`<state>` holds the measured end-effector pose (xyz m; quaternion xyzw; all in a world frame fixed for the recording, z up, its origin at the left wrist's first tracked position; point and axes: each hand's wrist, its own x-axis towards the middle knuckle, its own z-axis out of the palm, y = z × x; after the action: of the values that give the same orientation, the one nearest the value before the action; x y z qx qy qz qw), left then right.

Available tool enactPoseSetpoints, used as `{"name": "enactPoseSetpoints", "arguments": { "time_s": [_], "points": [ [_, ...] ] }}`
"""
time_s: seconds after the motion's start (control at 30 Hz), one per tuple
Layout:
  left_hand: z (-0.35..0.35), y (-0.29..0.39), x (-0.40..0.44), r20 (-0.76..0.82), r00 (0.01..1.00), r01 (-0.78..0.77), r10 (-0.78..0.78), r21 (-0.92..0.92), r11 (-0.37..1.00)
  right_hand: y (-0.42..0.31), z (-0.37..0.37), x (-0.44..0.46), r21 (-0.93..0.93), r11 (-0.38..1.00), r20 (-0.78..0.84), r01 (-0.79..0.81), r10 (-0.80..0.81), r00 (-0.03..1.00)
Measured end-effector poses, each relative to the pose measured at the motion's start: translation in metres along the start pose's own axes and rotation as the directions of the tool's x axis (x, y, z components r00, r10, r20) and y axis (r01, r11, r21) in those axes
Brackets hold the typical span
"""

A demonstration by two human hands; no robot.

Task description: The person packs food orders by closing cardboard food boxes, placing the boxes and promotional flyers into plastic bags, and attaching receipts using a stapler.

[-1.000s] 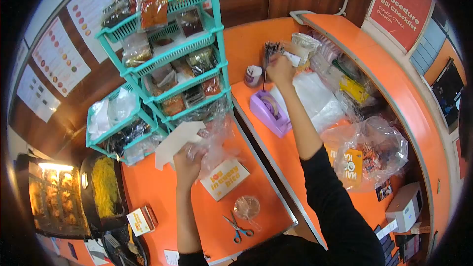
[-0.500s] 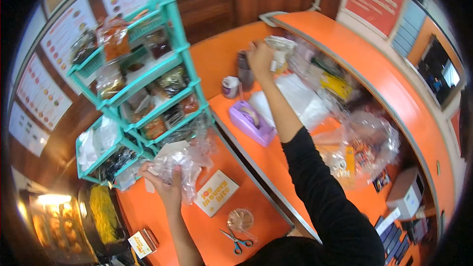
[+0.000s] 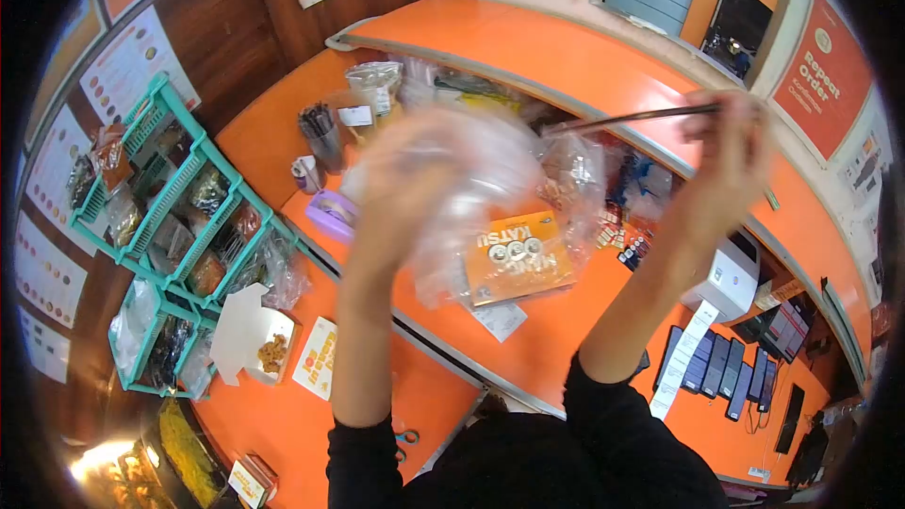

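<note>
In the head view my left hand (image 3: 415, 170) is raised over the counter, its fingers wrapped round a clear plastic bag (image 3: 490, 165) that motion blurs. My right hand (image 3: 731, 132), higher and further right, is closed on a dark thin stick-like utensil (image 3: 650, 117) that points left towards the bag. Below the bag lies an orange box (image 3: 520, 259) on the right counter, with a slip of paper (image 3: 500, 319) under its near edge. At the lower left, an open white box (image 3: 247, 335) shows brown food inside, beside a closed white box with yellow lettering (image 3: 319, 358).
Teal baskets (image 3: 179, 217) with packets stand at the left. A dark utensil cup (image 3: 323, 139) and a purple tape dispenser (image 3: 332, 215) are on the back counter. Scissors (image 3: 405, 443) lie near the front. A printer (image 3: 731, 273) and several phones (image 3: 716, 363) are at the right.
The view has turned right. My left hand has carried the plastic bag from the left counter to above the right one. My right hand has moved from the utensil cup to the right with the dark utensil.
</note>
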<state>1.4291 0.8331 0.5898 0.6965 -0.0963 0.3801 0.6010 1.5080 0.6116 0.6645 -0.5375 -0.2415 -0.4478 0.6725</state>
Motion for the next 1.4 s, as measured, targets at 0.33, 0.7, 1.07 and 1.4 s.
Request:
{"name": "enactPoseSetpoints", "arguments": {
  "time_s": [0.33, 0.7, 1.07, 1.4],
  "points": [
    [0.101, -0.245, -0.071, 0.446, 0.84, 0.14, -0.309, 0.372, 0.918, 0.147, 0.003, -0.129, -0.529, 0.771, 0.837, 0.354, 0.406, 0.366],
    [0.046, -0.221, -0.089, 0.519, 0.452, 0.486, -0.725, 0.538, 0.688, 0.148, -0.032, -0.13, -0.108, 0.979, 0.987, -0.171, 0.126, 0.1],
    [0.11, -0.075, -0.062, 0.164, 0.555, -0.33, -0.816, 0.943, -0.035, 0.373, -0.186, -0.121, -0.786, 0.587, 0.593, 0.194, 0.627, 0.505],
    [0.284, -0.267, 0.049, 0.398, 0.416, -0.079, -0.818, 0.911, 0.404, 0.377, -0.188, -0.092, -0.596, 0.725, 0.786, 0.345, 0.614, 0.069]
  ]
}}
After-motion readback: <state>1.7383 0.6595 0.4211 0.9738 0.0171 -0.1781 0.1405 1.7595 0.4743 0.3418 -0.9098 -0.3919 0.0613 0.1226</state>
